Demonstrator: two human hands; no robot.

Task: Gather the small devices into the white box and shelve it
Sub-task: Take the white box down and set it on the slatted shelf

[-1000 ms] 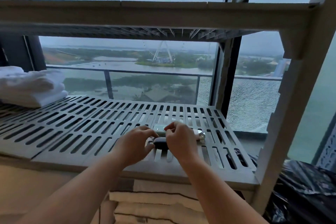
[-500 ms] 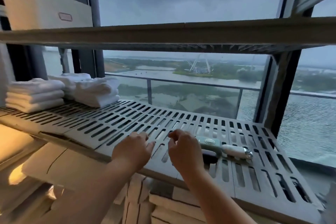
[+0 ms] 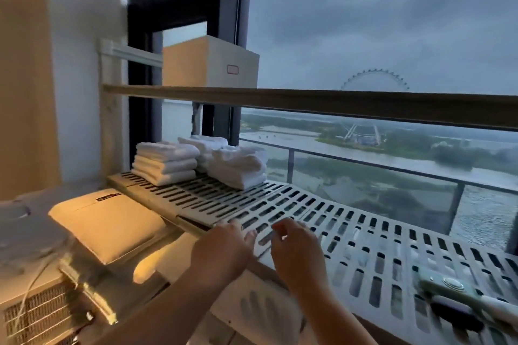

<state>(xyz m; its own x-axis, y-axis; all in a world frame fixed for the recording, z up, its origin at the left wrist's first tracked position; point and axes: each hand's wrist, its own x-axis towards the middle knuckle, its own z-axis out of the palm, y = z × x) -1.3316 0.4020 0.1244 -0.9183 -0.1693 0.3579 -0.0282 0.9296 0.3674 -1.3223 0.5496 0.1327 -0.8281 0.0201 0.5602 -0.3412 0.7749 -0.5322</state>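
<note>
The white box (image 3: pixel 224 64) with a small label stands on the upper shelf (image 3: pixel 336 101) at the left. Three small devices lie together on the slotted shelf (image 3: pixel 364 246) at the lower right: a green one (image 3: pixel 445 287), a black one (image 3: pixel 454 312) and a white one (image 3: pixel 501 309). My left hand (image 3: pixel 221 252) and my right hand (image 3: pixel 297 255) hover over the shelf's front edge, well left of the devices, fingers loosely curled and holding nothing.
Three stacks of folded white towels (image 3: pixel 168 162) sit at the shelf's left end, below the box. A cushion-like white pack (image 3: pixel 109 227) and a vented appliance (image 3: pixel 42 311) lie lower left. Behind the rack is a large window.
My view swung left, bringing the white box into sight. Both hands let go of the black device and moved left away from the devices, which now lie at the lower right.
</note>
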